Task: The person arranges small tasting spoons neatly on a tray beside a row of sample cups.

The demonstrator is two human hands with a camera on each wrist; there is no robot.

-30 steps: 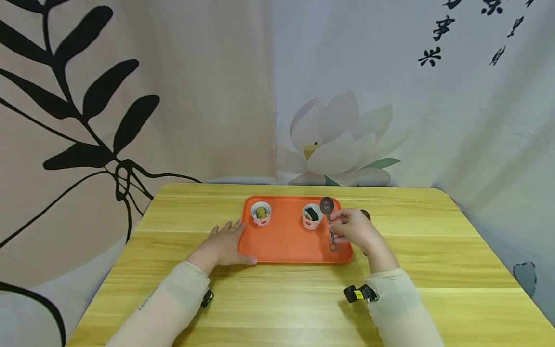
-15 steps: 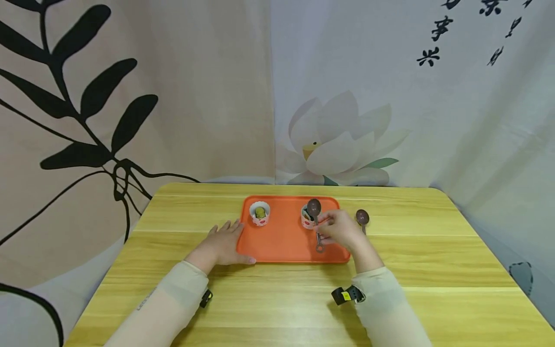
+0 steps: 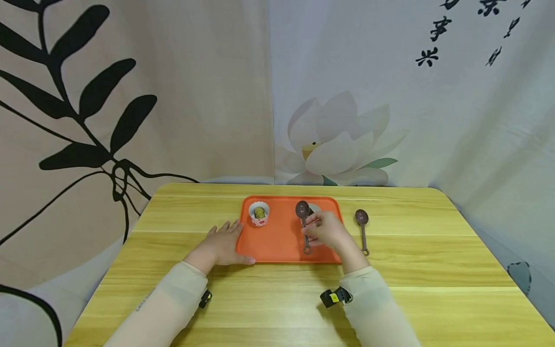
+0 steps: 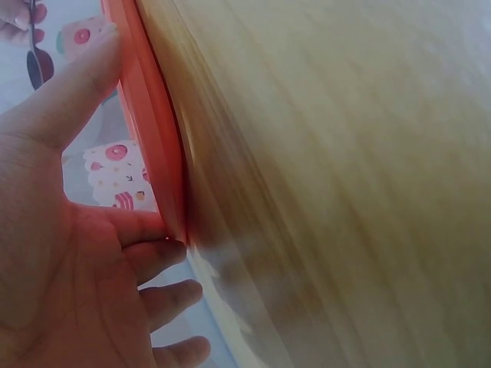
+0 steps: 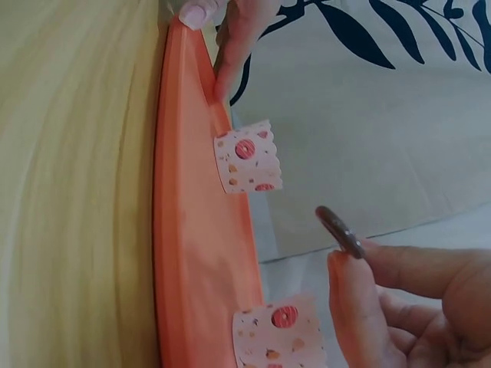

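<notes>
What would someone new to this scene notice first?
Probably the bright orange tray on the wooden table, with the left hand touching its left end. Over the tray, the right hand pinches a brown spoon, and a second spoon lies to the tray's right. Behind, at left, big black leaves pattern the pale cloth.

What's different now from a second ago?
The right hand, pinching a brown spoon, moved left over the orange tray, partly hiding the right cup. That uncovered the other spoon. Nothing was grabbed or let go. The left hand and left cup stayed put.
</notes>
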